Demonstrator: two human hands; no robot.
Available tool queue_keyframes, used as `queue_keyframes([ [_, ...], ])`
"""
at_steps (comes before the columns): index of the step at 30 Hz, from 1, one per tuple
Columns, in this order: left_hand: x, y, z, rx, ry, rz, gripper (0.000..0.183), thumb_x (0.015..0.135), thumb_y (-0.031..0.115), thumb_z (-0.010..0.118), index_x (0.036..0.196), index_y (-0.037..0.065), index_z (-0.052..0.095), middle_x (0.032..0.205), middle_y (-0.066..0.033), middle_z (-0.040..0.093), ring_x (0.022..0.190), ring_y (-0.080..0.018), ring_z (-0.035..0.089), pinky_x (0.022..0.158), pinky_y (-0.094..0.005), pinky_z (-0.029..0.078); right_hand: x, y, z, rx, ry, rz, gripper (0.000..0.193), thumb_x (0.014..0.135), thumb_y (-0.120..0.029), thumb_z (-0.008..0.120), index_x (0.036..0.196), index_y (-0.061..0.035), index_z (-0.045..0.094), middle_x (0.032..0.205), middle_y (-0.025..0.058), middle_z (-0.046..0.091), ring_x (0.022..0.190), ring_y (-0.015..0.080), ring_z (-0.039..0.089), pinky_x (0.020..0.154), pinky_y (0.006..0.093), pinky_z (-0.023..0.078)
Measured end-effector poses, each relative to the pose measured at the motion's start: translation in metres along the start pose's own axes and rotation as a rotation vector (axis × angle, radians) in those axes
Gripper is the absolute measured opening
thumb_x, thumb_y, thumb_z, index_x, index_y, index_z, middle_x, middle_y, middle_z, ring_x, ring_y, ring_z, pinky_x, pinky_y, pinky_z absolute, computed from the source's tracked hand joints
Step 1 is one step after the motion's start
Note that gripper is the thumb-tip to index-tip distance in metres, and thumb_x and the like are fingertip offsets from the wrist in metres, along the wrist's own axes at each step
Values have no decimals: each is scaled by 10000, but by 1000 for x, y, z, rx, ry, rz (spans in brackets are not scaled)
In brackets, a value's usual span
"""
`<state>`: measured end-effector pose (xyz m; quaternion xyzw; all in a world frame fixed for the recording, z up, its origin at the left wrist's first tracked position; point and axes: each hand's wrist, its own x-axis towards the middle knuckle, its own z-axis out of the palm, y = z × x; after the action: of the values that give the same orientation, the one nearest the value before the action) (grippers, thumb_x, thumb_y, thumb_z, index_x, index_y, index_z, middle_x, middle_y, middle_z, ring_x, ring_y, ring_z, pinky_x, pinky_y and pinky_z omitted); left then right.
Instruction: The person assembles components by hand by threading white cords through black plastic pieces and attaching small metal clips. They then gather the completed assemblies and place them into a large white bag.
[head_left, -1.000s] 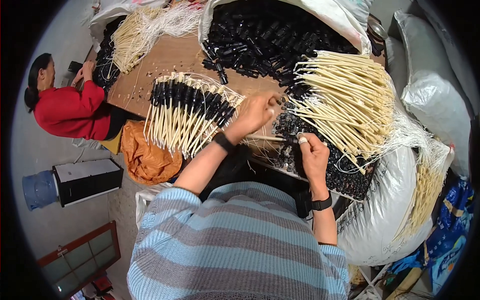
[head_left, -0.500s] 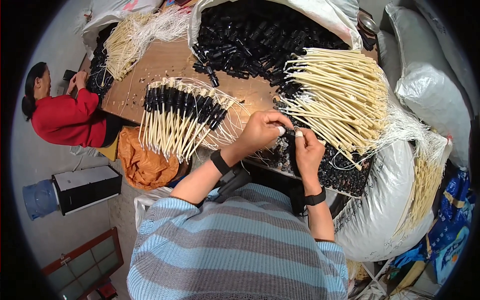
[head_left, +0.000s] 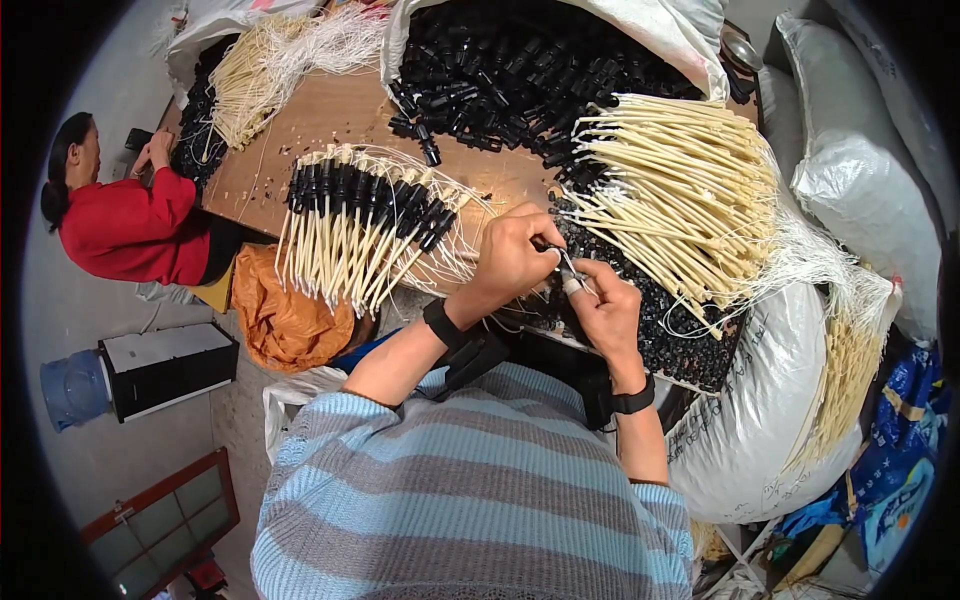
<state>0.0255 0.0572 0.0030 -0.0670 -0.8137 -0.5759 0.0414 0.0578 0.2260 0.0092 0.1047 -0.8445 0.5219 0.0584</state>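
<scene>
My left hand (head_left: 514,254) pinches a small black plastic piece (head_left: 543,243), mostly hidden by the fingers. Close beside it, my right hand (head_left: 607,308) has its thumb and forefinger closed on a thin pale cord (head_left: 569,262) that runs toward the black piece. White wraps cover some fingertips. Under both hands lies a heap of small black parts (head_left: 670,345). Left of my hands, a row of cream sticks (head_left: 330,250) with black sleeves (head_left: 350,190) rests on the table. To the right is a large pile of bare cream sticks (head_left: 690,190) with white strings.
A white sack (head_left: 690,60) spills black connectors (head_left: 490,80) on the wooden table (head_left: 330,110). A person in red (head_left: 130,225) sits at the far left. An orange bag (head_left: 285,320) stands by the table's left edge; a stuffed white sack (head_left: 755,410) sits right.
Both hands have shifted slightly left, with the right hand's fingertips coming lower. A thin pale line now shows between the fingertips. The person in red has barely moved.
</scene>
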Motion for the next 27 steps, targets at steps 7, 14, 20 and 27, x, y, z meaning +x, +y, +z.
queue_keyframes([
  [7, 11, 22, -9, 334, 20, 637, 314, 600, 2, 683, 907, 67, 662, 966, -92, 655, 917, -289, 623, 744, -383, 486, 1, 7, -5, 586, -150, 463, 121, 864, -117, 696, 974, -66, 695, 587, -45, 493, 523, 31, 428, 468, 213, 326],
  [14, 2, -8, -25, 314, -347, 280, 334, 654, 40, 625, 987, 51, 656, 912, -153, 674, 801, -356, 639, 706, -398, 522, 0, -9, -12, -235, -60, -220, 297, 801, -42, 660, 1090, -97, 700, 607, 12, 539, 484, 126, 483, 473, 286, 404],
  [20, -7, -1, -17, 401, -230, 209, 282, 639, 33, 619, 916, 29, 672, 800, -178, 667, 750, -374, 637, 665, -426, 517, 1, 7, -5, -554, -55, -523, 368, 766, -93, 667, 1128, -158, 688, 564, 40, 499, 426, 211, 506, 416, 336, 403],
  [27, -12, 1, -25, 560, -178, 200, 266, 627, 77, 657, 889, 49, 698, 791, -152, 680, 748, -351, 652, 658, -422, 526, 10, 1, 0, -306, -192, -423, 241, 776, -34, 694, 1015, -48, 719, 798, 142, 690, 608, 241, 662, 550, 297, 503],
])
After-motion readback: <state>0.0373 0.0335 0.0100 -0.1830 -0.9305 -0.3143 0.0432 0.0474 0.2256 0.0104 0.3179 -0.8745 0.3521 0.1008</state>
